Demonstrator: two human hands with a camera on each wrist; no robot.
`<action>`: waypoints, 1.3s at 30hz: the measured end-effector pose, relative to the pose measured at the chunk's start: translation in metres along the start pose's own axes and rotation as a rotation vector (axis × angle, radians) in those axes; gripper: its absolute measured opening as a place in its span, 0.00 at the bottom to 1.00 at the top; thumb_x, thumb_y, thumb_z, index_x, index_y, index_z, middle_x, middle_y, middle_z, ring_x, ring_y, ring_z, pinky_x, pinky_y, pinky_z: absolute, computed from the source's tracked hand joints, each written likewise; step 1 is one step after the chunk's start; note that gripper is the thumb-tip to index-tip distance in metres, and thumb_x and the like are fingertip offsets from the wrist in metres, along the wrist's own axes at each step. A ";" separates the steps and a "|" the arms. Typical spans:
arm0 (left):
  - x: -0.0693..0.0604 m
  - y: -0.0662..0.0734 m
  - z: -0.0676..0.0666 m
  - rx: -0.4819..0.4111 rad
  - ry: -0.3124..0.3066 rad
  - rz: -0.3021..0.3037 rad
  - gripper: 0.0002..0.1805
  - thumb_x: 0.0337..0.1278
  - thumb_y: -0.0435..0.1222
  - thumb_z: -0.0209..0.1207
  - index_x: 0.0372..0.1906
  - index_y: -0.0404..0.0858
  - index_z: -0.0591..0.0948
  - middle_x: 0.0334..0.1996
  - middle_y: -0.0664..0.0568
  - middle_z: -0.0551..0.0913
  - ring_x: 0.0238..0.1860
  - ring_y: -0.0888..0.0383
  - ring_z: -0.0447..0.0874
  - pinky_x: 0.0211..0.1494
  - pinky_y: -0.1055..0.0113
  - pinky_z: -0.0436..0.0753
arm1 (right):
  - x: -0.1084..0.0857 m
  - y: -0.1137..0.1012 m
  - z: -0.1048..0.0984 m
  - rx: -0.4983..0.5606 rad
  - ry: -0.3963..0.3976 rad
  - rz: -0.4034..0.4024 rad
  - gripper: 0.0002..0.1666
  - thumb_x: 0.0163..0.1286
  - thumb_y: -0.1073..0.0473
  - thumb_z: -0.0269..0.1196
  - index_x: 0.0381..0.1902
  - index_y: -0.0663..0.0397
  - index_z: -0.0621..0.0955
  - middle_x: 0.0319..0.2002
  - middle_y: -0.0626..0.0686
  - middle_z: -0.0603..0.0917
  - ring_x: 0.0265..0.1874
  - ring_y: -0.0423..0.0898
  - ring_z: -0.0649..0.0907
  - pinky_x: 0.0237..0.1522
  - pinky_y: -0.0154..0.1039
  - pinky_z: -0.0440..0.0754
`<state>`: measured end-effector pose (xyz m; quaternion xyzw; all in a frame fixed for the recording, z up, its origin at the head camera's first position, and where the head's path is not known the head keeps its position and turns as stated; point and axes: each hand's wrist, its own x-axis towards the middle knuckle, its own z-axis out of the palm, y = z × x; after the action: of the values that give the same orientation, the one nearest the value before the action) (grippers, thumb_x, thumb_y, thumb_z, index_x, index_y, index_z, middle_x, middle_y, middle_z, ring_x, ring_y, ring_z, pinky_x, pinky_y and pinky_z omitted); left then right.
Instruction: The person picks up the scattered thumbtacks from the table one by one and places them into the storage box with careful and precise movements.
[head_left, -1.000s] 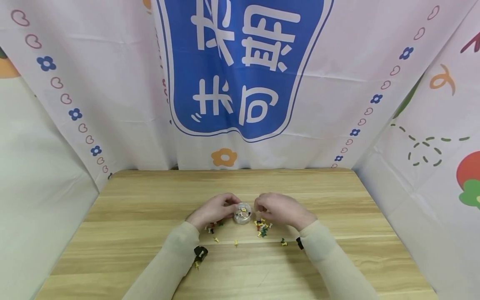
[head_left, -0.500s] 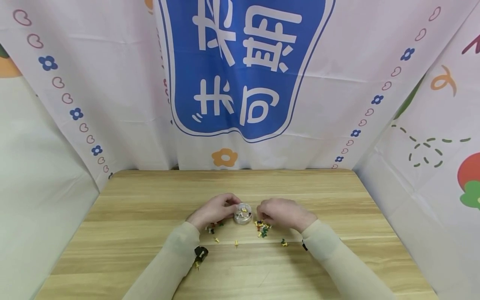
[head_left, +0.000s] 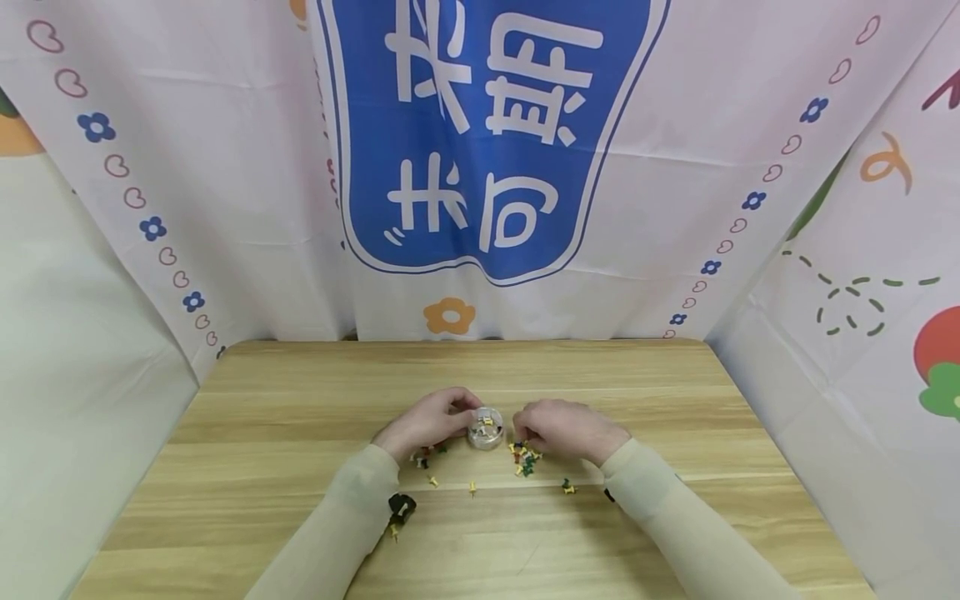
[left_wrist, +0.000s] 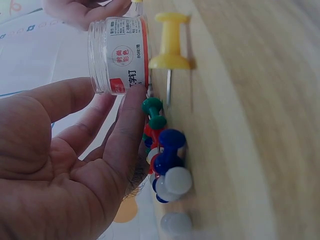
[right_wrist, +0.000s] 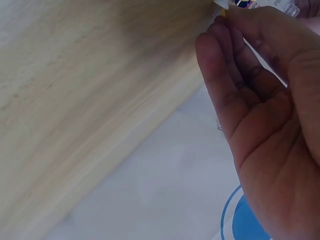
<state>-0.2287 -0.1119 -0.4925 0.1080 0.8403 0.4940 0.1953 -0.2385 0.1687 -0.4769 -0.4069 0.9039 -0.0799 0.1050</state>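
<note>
Head view: On the tabletop (head_left: 487, 542), the left hand (head_left: 431, 419) has its grip on the left side of a clear jar (head_left: 483, 442), which stands upright with a few push pins (head_left: 487, 422) inside. The right hand (head_left: 566, 427) is lowered at a pile of loose pins (head_left: 527, 460) just beside the jar on its other side. Step in hand, as judged: picking up pins while the jar is steadied. The next move would seem to call for one pin lifted free of its neighbours. The right fingertips are largely hidden; a dark object (head_left: 402, 507) near the left cuff (head_left: 378, 467) cannot be identified.

Left wrist view: Thumb and fingers hold the jar. Its label (left_wrist: 122, 55) shows only in part. A yellow pin (left_wrist: 170, 42) lies close to the camera; the right hand is cut off above.

Right wrist view: The grip is narrow, thumb and fingertips drawn together at a yellow piece (right_wrist: 223, 12), probably a pin. Whether it is pinched cannot be told. The jar is partly cut off.
</note>
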 end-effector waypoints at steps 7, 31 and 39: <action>-0.001 0.000 0.000 -0.020 -0.004 -0.007 0.11 0.87 0.38 0.67 0.63 0.40 0.89 0.63 0.45 0.90 0.58 0.54 0.89 0.63 0.58 0.93 | 0.000 0.000 -0.005 -0.007 0.074 0.046 0.10 0.79 0.68 0.73 0.39 0.48 0.86 0.37 0.45 0.86 0.34 0.37 0.80 0.39 0.35 0.84; 0.000 -0.001 -0.001 -0.032 -0.020 0.000 0.13 0.89 0.37 0.65 0.65 0.38 0.88 0.64 0.43 0.90 0.58 0.54 0.90 0.65 0.57 0.94 | 0.010 -0.020 -0.011 0.005 0.268 -0.062 0.08 0.79 0.69 0.71 0.49 0.53 0.91 0.44 0.48 0.92 0.39 0.39 0.86 0.44 0.34 0.90; 0.000 -0.001 -0.001 -0.011 -0.017 -0.001 0.13 0.89 0.39 0.66 0.65 0.39 0.88 0.66 0.43 0.90 0.58 0.54 0.90 0.64 0.56 0.94 | 0.016 -0.028 -0.007 -0.010 0.238 -0.106 0.07 0.80 0.67 0.74 0.51 0.53 0.91 0.45 0.50 0.93 0.42 0.41 0.90 0.46 0.33 0.91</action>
<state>-0.2290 -0.1133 -0.4930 0.1105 0.8361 0.4974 0.2032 -0.2308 0.1391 -0.4655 -0.4424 0.8875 -0.1286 -0.0095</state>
